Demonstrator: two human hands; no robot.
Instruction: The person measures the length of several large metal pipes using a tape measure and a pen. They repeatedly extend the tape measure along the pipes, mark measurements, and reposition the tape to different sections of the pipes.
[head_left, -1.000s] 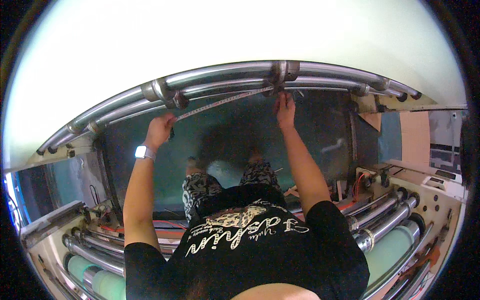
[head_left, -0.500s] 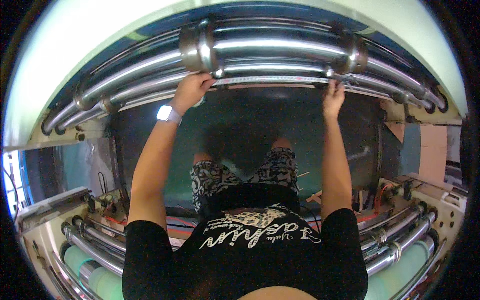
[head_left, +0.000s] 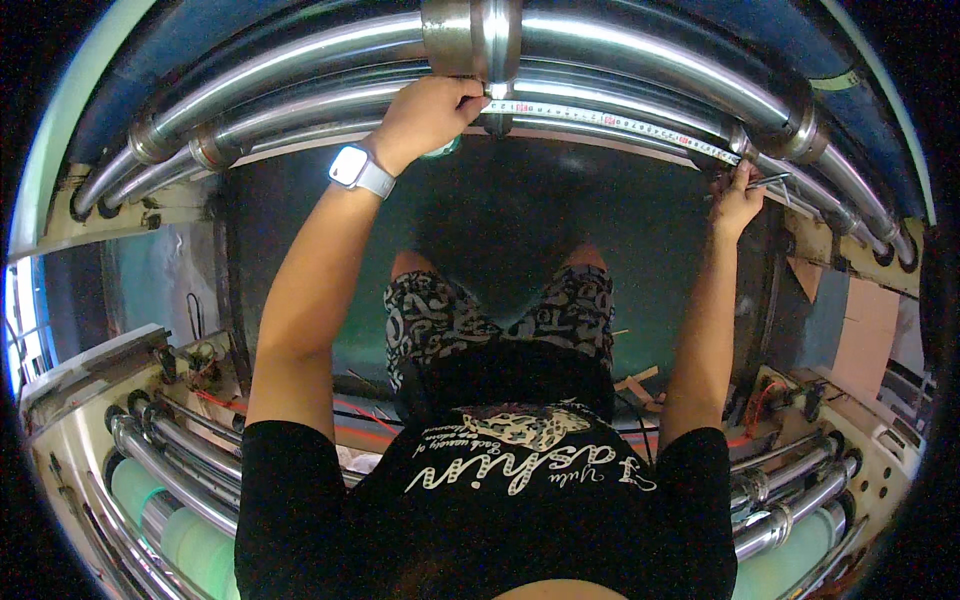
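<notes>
A white measuring tape (head_left: 610, 120) with black and red marks is stretched along the lower steel bar. My left hand (head_left: 430, 118), wearing a watch (head_left: 361, 171) on its wrist, pinches the tape beside the wide metal collar (head_left: 472, 38). Under that palm shows part of a pale greenish object (head_left: 442, 148), mostly hidden. At the tape's other stretch, my right hand (head_left: 738, 205) is closed on it near the right-hand collar (head_left: 800, 132). A thin metal rod (head_left: 772, 180) sticks out by the right fingers; whether they grip it is unclear.
Long polished rollers (head_left: 300, 58) cross the far side between pale machine side frames (head_left: 860, 245). Below them stands a dark panel (head_left: 500, 200). Closer in, more rollers lie left (head_left: 190, 490) and right (head_left: 800, 500), with red cables (head_left: 215, 402) and wood scraps (head_left: 635, 385) nearby.
The view has shifted, so the collars and both hands appear farther right. The tape now slants down toward my right hand, and its marks show more sharply. Both hands keep hold of it.
</notes>
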